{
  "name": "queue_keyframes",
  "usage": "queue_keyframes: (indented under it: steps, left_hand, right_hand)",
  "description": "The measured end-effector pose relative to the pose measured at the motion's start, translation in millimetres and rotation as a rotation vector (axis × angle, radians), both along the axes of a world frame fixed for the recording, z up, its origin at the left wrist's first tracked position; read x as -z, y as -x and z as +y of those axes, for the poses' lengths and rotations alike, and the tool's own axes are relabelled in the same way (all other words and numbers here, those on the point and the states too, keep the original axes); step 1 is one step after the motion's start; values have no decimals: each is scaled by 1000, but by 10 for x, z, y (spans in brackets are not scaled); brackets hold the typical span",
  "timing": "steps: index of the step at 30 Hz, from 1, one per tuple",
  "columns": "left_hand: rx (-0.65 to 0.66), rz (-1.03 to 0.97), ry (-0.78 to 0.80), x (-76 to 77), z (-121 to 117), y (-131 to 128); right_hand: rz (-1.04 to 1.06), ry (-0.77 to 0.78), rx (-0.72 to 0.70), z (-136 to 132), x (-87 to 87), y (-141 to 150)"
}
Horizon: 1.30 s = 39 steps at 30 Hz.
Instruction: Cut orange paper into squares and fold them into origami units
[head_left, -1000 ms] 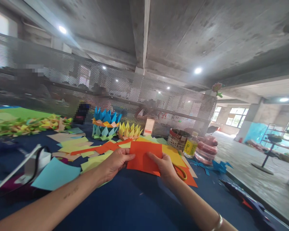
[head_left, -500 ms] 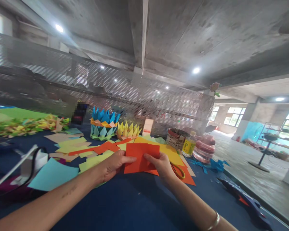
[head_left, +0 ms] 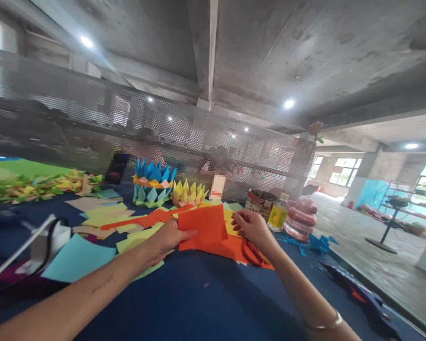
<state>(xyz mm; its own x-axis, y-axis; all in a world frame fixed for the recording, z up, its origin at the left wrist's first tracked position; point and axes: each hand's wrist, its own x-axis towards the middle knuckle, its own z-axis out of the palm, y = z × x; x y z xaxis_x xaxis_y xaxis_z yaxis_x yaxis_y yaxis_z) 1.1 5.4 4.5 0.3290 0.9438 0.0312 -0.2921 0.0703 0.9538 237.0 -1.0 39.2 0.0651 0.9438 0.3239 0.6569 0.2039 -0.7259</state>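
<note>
Above the table [head_left: 199, 298], the left hand [head_left: 167, 240] pinches the orange paper [head_left: 206, 223] by one side, thumb on top, likely to steady it, while the right hand [head_left: 253, 227] curls apart from it, its grip impossible to tell.

Left hand [head_left: 167, 240]: at the left edge of the orange sheet [head_left: 205, 223], pinched on it. My thumb [head_left: 188, 234] lies across the sheet's near face, tip pointing inward; the other fingers tuck behind, mostly hidden. Left forearm [head_left: 99, 286] slants up to the sheet from its lower left, a faint dark mark on the skin. Right hand [head_left: 253, 226]: just right of the sheet, apart from it, my fingers loosely bent, tips toward it. Right forearm [head_left: 296, 282] comes up from the sheet's lower right.
</note>
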Motion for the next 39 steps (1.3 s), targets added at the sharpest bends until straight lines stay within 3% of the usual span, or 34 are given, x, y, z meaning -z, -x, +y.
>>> queue_keyframes:
  steps: [5, 11, 18, 28, 35, 39]
  left_hand:
    - [-78, 46, -4, -27, 14, 15]
    - [-118, 18, -1, -15, 36, 2]
    - [-214, -37, -27, -74, 34, 34]
    - [-397, -127, -98, -61, 168, 82]
    - [-428, -148, -127, -17, 223, 70]
    - [-412, -153, -151, 14, 242, 63]
  right_hand:
    - [-478, 192, 138, -72, -103, -412]
    - [-662, 301, 156, -37, 69, -433]
    - [-389, 93, 151, -52, 82, -200]
    - [282, 177, -312, -28, 294, 224]
    - [299, 241, -442, -243, 165, 250]
    - [189, 247, -525, -276, 151, 290]
